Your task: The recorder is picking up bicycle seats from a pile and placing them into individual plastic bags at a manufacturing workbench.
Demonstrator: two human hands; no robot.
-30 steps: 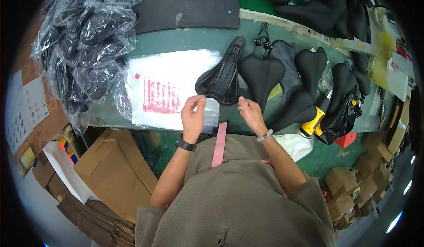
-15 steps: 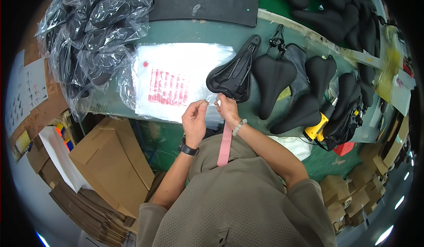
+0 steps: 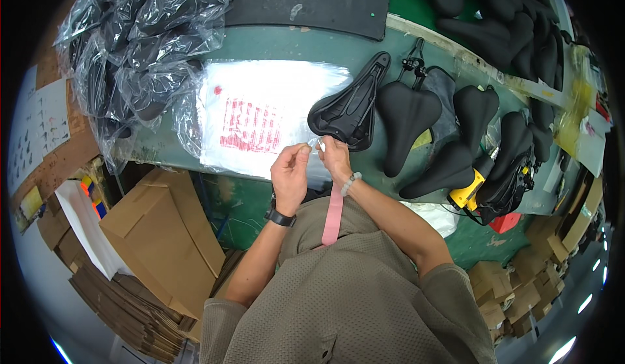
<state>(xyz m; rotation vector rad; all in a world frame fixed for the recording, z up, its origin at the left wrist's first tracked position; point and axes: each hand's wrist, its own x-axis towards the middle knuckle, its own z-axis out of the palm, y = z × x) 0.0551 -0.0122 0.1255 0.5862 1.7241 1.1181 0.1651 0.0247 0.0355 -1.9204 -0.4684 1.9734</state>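
Green bench (image 3: 273, 42), saddles and bags.
Left hand (image 3: 290, 174) and right hand (image 3: 336, 157) together, pinching a small clear packet (image 3: 314, 146) beside an upturned black saddle (image 3: 350, 103).

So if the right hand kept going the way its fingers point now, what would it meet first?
The right hand points up and slightly left over the green table. Just past its fingertips lies the upturned black bicycle saddle, so it would likely meet the saddle's near edge first, though depth is hard to judge here.
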